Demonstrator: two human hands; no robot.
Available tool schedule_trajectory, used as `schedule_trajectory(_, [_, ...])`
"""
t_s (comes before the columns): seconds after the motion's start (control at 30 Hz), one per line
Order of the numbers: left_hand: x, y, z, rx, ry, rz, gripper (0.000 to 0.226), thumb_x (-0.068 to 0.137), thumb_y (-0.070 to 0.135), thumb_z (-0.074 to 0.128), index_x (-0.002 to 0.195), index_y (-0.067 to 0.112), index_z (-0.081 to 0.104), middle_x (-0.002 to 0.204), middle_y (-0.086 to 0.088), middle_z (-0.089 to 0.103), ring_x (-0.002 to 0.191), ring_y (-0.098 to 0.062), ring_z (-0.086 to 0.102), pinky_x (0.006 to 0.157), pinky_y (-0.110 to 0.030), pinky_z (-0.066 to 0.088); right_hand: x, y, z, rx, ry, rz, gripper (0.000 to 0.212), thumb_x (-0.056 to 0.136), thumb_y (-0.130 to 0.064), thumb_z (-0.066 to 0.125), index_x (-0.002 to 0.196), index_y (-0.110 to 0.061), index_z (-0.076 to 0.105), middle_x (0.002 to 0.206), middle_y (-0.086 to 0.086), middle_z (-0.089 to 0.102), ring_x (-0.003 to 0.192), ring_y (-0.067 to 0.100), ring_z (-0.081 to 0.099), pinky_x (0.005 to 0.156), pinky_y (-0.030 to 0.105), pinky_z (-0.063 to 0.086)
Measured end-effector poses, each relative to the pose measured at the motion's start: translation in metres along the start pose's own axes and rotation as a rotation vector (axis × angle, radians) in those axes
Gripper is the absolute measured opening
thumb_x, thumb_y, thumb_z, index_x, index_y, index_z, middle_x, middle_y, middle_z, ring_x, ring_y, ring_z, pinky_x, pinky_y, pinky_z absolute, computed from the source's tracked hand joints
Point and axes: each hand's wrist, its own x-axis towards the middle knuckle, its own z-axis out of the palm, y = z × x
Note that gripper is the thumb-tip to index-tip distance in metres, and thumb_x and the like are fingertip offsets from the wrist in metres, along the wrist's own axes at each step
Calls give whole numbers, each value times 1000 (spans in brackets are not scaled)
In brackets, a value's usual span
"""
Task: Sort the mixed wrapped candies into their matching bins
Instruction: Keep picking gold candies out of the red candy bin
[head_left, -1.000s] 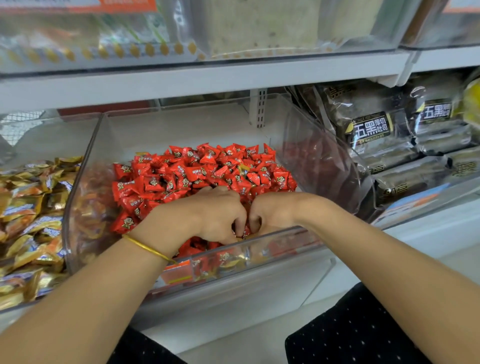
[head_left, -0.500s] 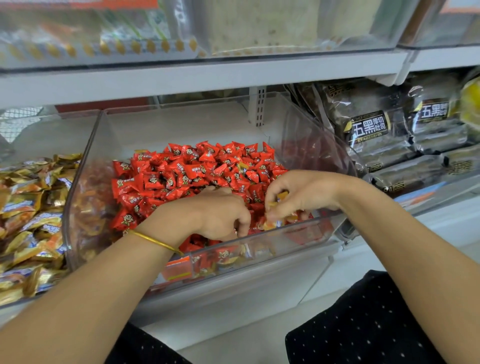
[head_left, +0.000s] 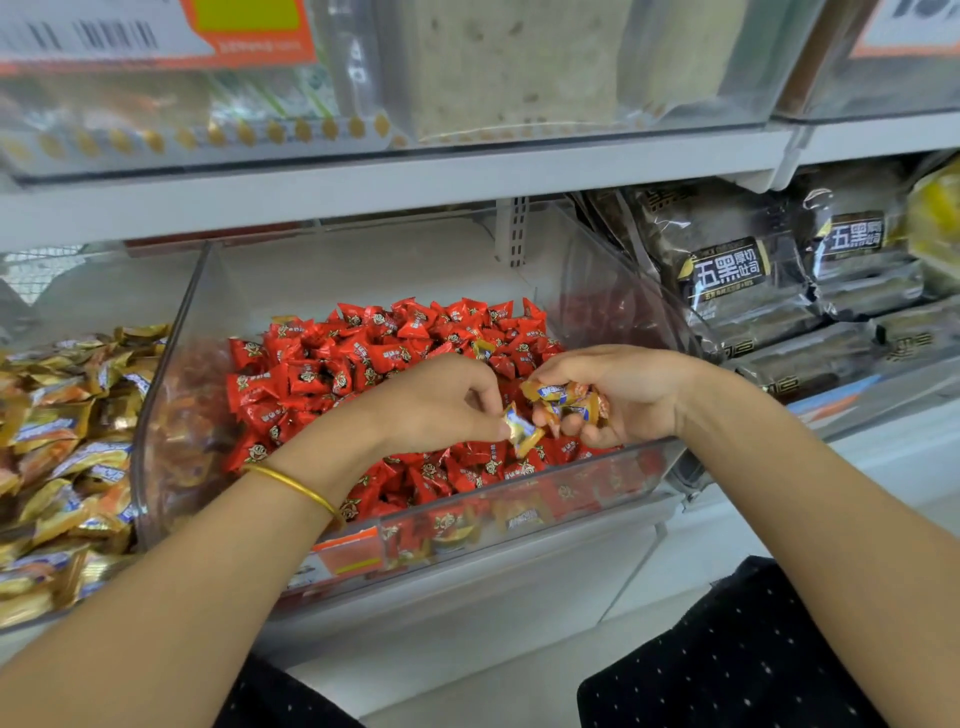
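Observation:
A clear plastic bin (head_left: 171, 374) on the shelf holds a heap of red wrapped candies (head_left: 363, 353). Both hands hover over its front part. My left hand (head_left: 441, 400) pinches one gold wrapped candy (head_left: 519, 431) between thumb and fingertips. Right beside it, my right hand (head_left: 623, 395) is turned palm up and grips a small bunch of gold candies (head_left: 566, 397). One more gold candy (head_left: 483, 349) lies among the red ones behind the hands. The bin to the left is full of gold wrapped candies (head_left: 67, 441).
Dark bread packs (head_left: 737, 280) fill the bin on the right. A shelf board (head_left: 395, 182) with more clear bins hangs close above. A price label (head_left: 348, 558) sits on the red bin's front. My dark dotted clothing (head_left: 727, 654) is at the bottom.
Both hands have come up out of the red pile. The right hand turned palm up with gold candies in it, and the left hand now pinches a gold candy beside it.

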Motion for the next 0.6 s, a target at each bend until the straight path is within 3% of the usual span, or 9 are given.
schedule_trajectory(0.13, [1,3,1,-136,72,-42,13,84,20,67,84,7,67,83,-1,70,77,-9,61,75,-25,48,2,0,6,106,36,-13,12,92,-19,54,83,-14,59,72,7,64,53,17,58,38,16,42])
schedule_trajectory(0.23, [3,4,3,-227,120,-54,12,87,18,64,83,6,66,77,2,70,59,5,57,54,-8,42,3,0,10,104,18,-65,13,92,-26,58,92,-13,58,79,9,63,57,16,55,40,17,42])
schedule_trajectory(0.3, [5,4,4,-285,152,-59,12,88,17,63,80,8,67,74,4,69,52,10,53,48,-4,38,2,1,10,73,-31,-99,18,89,-30,61,98,-14,59,86,7,64,61,14,56,44,16,43])
schedule_trajectory(0.43, [5,3,5,-259,166,-16,11,87,15,64,77,11,66,71,1,67,50,8,53,47,-4,37,-1,1,9,27,-34,-152,5,85,-17,65,87,-17,61,85,4,64,60,15,60,47,16,44])
schedule_trajectory(0.5, [4,2,4,-204,115,3,9,84,15,68,81,6,67,70,2,65,51,7,53,48,-5,38,-2,-1,4,95,65,-192,8,84,-11,66,83,-16,60,80,5,62,58,16,59,43,17,44])
schedule_trajectory(0.6, [3,4,12,48,-172,82,11,82,15,70,89,8,72,74,9,64,59,10,54,56,-3,38,-7,-5,-3,297,101,-207,9,85,-12,65,79,-15,58,71,6,60,52,14,57,40,17,45])
